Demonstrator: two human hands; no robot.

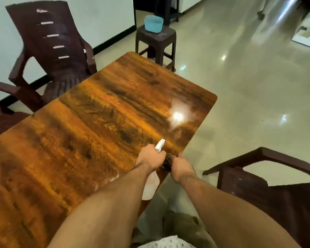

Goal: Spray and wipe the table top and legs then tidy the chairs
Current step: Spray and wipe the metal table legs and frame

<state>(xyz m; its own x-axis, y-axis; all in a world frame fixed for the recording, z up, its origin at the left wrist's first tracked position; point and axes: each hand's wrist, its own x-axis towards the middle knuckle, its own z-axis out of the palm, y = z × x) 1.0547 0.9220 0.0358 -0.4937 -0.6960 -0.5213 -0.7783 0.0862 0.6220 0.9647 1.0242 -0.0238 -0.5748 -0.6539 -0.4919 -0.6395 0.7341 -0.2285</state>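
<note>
A glossy wooden table point(89, 126) fills the left and middle of the head view. Over its near right edge my left hand point(149, 159) grips a white spray bottle point(160, 144) by the neck, nozzle pointing out across the table top; the bottle's pale body point(150, 187) hangs below my wrist. My right hand point(182, 167) is close beside it, fingers curled around a dark bunched cloth point(167, 163) held between the two hands. A bright light reflection sits on the table top near its far right corner.
Dark brown plastic chairs stand around the table: one point(54, 51) at the far left, another point(4, 104) at the left edge, a third point(276, 185) at my right. A brown stool point(156, 40) carrying a blue basin point(153, 23) stands beyond the far corner. Shiny tiled floor point(249, 86) spreads right.
</note>
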